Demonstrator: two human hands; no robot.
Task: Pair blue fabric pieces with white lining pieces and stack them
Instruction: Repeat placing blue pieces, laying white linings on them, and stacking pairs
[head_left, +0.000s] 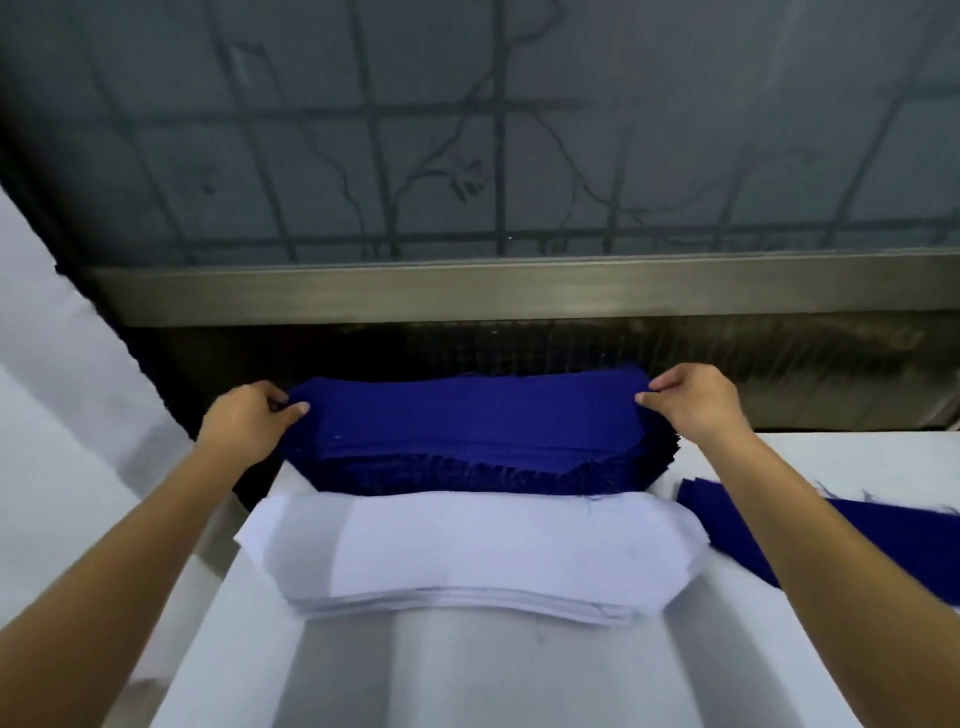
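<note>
A thick stack of blue fabric pieces (467, 431) lies at the far edge of the white table (467, 675). Just in front of it sits a stack of white lining pieces (467, 551). My left hand (249, 421) pinches the left end of the top blue piece between thumb and fingers. My right hand (691, 400) pinches its right end the same way. The top blue piece looks slightly raised at both ends.
More blue fabric (737, 525) lies on the table to the right, partly under my right forearm. A white sheet (62, 415) hangs at the left. Behind the table runs a metal window sill (519, 291) under a barred window.
</note>
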